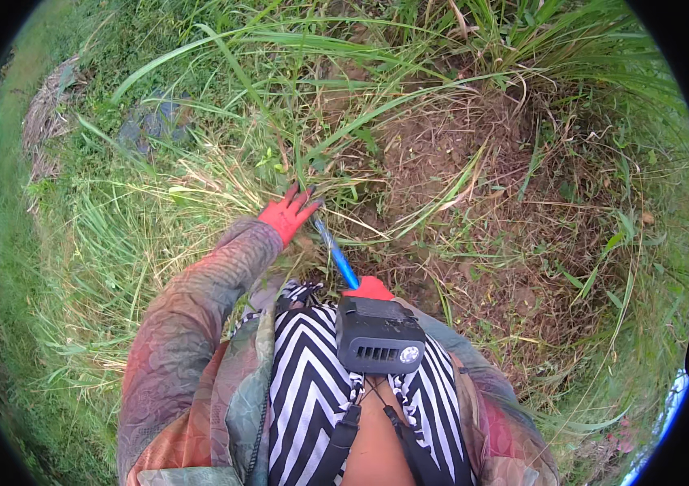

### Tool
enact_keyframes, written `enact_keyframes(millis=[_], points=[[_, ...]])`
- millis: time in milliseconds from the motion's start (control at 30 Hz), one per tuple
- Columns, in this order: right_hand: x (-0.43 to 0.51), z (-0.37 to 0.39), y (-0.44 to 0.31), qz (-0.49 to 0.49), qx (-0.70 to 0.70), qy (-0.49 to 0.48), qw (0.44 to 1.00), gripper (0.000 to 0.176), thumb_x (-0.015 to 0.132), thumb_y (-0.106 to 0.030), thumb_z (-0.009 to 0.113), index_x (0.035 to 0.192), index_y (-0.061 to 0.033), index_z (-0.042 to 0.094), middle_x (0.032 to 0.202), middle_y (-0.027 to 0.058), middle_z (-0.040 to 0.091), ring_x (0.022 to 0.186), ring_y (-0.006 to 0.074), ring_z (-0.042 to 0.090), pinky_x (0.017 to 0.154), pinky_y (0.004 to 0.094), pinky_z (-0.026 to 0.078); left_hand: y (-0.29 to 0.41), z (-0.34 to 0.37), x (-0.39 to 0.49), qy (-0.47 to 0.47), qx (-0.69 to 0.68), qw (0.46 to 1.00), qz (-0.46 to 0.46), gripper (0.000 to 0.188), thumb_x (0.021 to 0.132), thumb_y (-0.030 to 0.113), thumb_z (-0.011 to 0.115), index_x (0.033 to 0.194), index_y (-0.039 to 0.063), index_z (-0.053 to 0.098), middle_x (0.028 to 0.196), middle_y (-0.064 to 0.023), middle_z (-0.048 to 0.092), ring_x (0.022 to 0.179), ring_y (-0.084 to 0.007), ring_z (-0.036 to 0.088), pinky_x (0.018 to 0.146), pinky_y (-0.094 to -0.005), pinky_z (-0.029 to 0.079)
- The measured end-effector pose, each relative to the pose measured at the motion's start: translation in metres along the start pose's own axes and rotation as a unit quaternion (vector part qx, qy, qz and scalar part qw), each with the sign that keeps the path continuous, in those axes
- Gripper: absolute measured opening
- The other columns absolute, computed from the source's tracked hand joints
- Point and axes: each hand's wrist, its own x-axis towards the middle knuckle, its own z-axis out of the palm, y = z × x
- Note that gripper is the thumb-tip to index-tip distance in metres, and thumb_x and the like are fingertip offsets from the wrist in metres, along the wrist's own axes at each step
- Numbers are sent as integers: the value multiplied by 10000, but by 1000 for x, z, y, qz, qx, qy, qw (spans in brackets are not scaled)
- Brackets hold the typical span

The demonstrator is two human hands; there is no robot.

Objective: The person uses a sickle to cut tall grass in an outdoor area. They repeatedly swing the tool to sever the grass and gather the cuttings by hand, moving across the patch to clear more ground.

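Observation:
My left hand (287, 214), in a red glove with dark fingertips, reaches forward with its fingers apart against a clump of grass (241, 191). Partly covered by a black device at my chest, my right hand (370, 288) wears a red glove too. It grips the near end of a tool with a blue handle (339, 261). The handle slants forward and left, and its far end lies just beside my left fingertips. Grass and shadow hide the tool's head, so its kind cannot be told.
A black device (380, 340) with vents hangs from straps before my chest. Bare soil with dry clippings (441, 146) spreads ahead and right. Tall green grass (539, 42) arches at the upper right. Dark sheeting (153, 124) and a dry straw heap (50, 115) lie on the left.

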Motion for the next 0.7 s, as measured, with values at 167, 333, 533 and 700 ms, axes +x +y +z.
enact_keyframes(millis=[167, 333, 533, 700], points=[[31, 42, 159, -36, 52, -13, 998, 470, 737, -418, 767, 872, 22, 671, 817, 232, 678, 776, 324, 691, 689, 439, 503, 6, 6, 84, -63, -17, 998, -8, 979, 659, 37, 703, 1514, 181, 250, 1584, -132, 203, 1354, -423, 369, 987, -483, 465], [12, 46, 190, -33, 141, 92, 985, 421, 778, -376, 754, 912, 15, 671, 800, 214, 683, 744, 263, 691, 651, 414, 498, -17, 47, 111, -131, -58, 986, -82, 628, 703, 135, 702, 1304, 123, 516, 1370, -160, 492, 1127, -374, 589, 927, -446, 500], [-47, -47, 18, 12, 263, 306, 915, 269, 806, -262, 749, 850, -17, 644, 653, 61, 616, 592, 104, 563, 559, 322, 466, -67, 48, 69, -98, -57, 982, -150, 296, 765, 209, 636, 1029, 79, 661, 1033, -178, 684, 1008, -367, 645, 892, -435, 509], [-29, -73, 13, -80, 304, 382, 869, 263, 800, -241, 756, 789, -27, 602, 640, 29, 596, 573, 86, 523, 541, 313, 452, -118, 11, -33, -143, -61, 951, -265, 257, 810, 238, 653, 1026, 98, 653, 1063, -166, 681, 1039, -333, 645, 886, -433, 511]])
